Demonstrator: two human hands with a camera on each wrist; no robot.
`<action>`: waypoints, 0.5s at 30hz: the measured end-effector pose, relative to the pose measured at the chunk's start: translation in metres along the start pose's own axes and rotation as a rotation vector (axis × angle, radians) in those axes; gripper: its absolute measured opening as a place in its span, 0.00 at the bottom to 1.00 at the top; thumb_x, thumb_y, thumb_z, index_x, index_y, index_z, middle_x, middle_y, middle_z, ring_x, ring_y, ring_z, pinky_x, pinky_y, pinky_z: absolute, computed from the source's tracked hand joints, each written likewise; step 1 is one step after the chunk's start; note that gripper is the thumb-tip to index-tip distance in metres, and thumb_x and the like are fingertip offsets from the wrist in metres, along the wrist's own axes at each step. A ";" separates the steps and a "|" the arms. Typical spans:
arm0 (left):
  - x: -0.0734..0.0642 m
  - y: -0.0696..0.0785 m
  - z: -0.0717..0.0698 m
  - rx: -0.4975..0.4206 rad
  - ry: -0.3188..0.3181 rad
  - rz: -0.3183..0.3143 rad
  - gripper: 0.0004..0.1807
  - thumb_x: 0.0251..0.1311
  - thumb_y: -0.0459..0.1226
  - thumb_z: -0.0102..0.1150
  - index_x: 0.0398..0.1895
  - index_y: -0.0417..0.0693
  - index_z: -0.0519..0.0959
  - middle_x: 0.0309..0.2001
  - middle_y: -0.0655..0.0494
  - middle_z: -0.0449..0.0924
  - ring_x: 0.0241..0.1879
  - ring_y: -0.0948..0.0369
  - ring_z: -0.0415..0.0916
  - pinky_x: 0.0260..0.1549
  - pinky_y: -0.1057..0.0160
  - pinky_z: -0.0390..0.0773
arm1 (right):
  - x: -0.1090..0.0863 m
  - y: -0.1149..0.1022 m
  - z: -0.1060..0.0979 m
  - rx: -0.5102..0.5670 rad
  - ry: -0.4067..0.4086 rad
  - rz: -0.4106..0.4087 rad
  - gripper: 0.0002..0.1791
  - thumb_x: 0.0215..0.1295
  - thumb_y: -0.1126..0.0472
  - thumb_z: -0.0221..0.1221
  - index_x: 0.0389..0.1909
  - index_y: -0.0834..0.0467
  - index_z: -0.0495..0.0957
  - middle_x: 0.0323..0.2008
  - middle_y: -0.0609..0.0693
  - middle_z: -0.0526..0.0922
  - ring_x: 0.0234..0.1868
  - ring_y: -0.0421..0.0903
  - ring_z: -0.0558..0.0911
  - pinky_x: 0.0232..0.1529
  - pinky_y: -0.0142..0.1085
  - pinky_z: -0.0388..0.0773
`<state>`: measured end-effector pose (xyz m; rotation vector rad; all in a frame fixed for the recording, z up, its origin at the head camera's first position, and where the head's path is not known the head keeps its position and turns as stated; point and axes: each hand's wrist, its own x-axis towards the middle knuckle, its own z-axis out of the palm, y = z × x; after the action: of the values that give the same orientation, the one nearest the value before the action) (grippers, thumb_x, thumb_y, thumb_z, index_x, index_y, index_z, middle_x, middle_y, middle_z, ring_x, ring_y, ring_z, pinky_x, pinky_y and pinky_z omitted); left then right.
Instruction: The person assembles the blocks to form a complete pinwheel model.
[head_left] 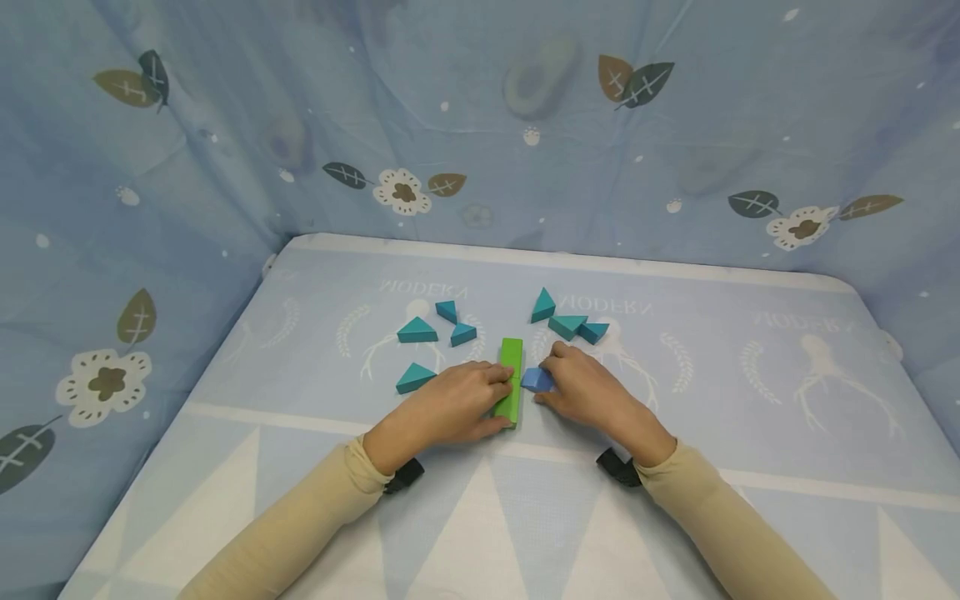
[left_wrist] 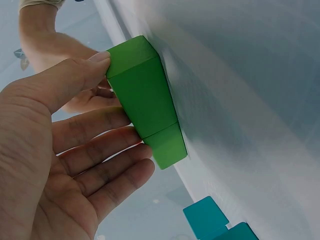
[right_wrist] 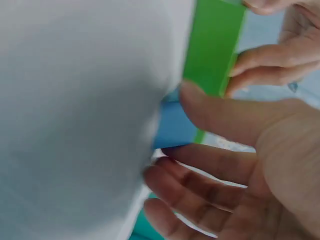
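Observation:
Two green blocks stand end to end on the table, the near one (left_wrist: 145, 97) and the far one (head_left: 512, 353), with a thin seam between them. My left hand (head_left: 459, 403) holds the near block, its thumb at the near end and fingertips along the left side and top around the seam. From the right, my right hand (head_left: 587, 388) pinches a small blue block (head_left: 536, 380) between thumb and index finger. In the right wrist view the blue block (right_wrist: 176, 126) sits right at the side of the green row; its far part is hidden by the thumb.
Several teal triangular blocks (head_left: 417, 332) lie to the left of the green row. A second group of teal wedges (head_left: 567, 326) sits beyond my right hand. The light-blue patterned cloth (head_left: 720, 350) covers the table, and a blue curtain (head_left: 480, 100) rises behind it.

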<state>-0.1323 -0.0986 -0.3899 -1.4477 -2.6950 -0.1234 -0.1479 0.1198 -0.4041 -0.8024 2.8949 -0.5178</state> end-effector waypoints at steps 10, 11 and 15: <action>0.000 0.000 0.000 0.000 0.005 0.001 0.25 0.59 0.50 0.66 0.50 0.39 0.83 0.56 0.46 0.80 0.55 0.54 0.79 0.58 0.58 0.77 | 0.006 0.013 0.002 0.043 0.144 0.020 0.14 0.55 0.62 0.71 0.38 0.60 0.78 0.32 0.51 0.82 0.31 0.44 0.79 0.32 0.38 0.78; 0.001 0.000 0.000 0.001 0.008 0.003 0.25 0.59 0.50 0.66 0.50 0.39 0.83 0.55 0.47 0.80 0.55 0.54 0.79 0.58 0.58 0.77 | 0.007 0.014 0.002 0.049 0.168 0.026 0.13 0.56 0.63 0.71 0.39 0.60 0.78 0.31 0.51 0.82 0.30 0.44 0.79 0.31 0.38 0.78; 0.001 0.000 0.000 0.000 0.009 0.001 0.25 0.59 0.50 0.66 0.50 0.40 0.83 0.55 0.47 0.81 0.55 0.54 0.79 0.58 0.59 0.77 | 0.010 0.018 0.001 0.076 0.223 0.019 0.11 0.57 0.65 0.69 0.39 0.60 0.78 0.27 0.49 0.79 0.27 0.43 0.76 0.28 0.36 0.75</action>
<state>-0.1323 -0.0977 -0.3902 -1.4442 -2.6871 -0.1294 -0.1656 0.1288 -0.4119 -0.7498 3.0572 -0.7561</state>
